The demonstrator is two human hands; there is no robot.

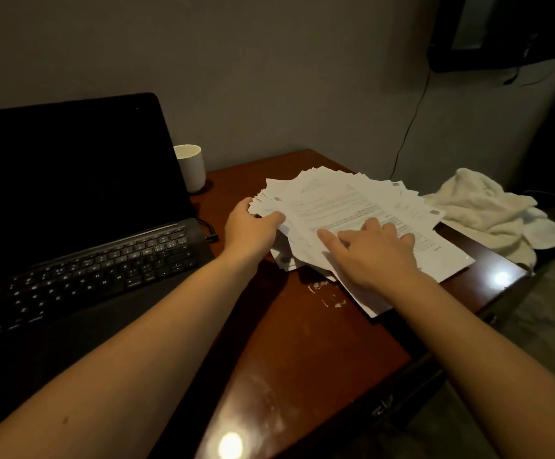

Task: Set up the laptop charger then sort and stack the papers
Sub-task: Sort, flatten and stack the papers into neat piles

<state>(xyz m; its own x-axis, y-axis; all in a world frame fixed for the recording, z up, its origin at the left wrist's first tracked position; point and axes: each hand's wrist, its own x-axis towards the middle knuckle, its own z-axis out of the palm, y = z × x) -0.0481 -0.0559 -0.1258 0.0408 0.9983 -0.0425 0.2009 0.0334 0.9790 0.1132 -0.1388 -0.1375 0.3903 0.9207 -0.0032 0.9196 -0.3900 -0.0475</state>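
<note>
Pinching the fanned papers [352,197] with left hand [253,226], pressing on top with spread right hand [377,255]; could easily lose sheets over the table [302,342] edge if squared up fast

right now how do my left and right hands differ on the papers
The left hand grips the papers at their left edge, thumb on top, while the right hand lies flat on them with fingers spread. The left hand sits nearer the laptop; the right hand rests on the papers' near side. Both touch the same fanned, unsquared papers.
</note>
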